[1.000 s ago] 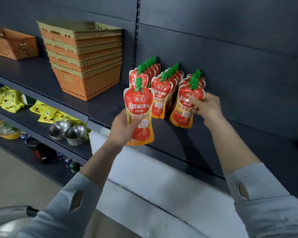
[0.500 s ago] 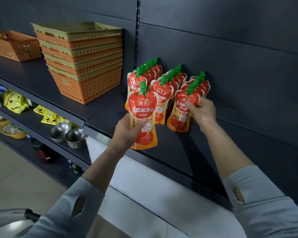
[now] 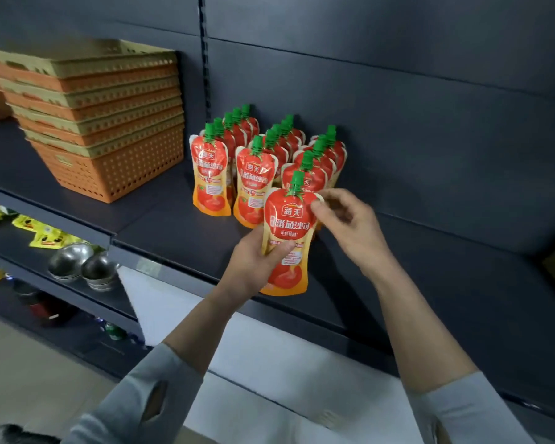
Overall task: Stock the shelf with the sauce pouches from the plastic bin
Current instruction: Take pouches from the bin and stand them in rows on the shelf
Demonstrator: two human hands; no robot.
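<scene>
The red-and-orange sauce pouch (image 3: 285,225) with the green screw cap (image 3: 296,181) is upright in front of the right-hand row, low over the front part of the dark grey metal shelf (image 3: 180,232). Can't tell if its bottom edge actually touches the shelf.

The left hand (image 3: 252,264) has it round the lower half, thumb across the front label and fingers wrapped behind, so a proper hold. The right hand (image 3: 350,225) is up at the pouch's top right corner, thumb on the edge and fingers loosely curled behind. It's blurry, so I can't tell if that's a real pinch or just a touch.

Right behind it are the stocked pouches (image 3: 253,174), three rows running back to the dark wall panel (image 3: 398,107), all standing with caps up.

Further left on the same shelf sits a stack of orange and yellow perforated plastic baskets (image 3: 103,123). The lower shelf (image 3: 20,261) has two round metal bowls (image 3: 84,267) and some yellow packets (image 3: 45,235).
</scene>
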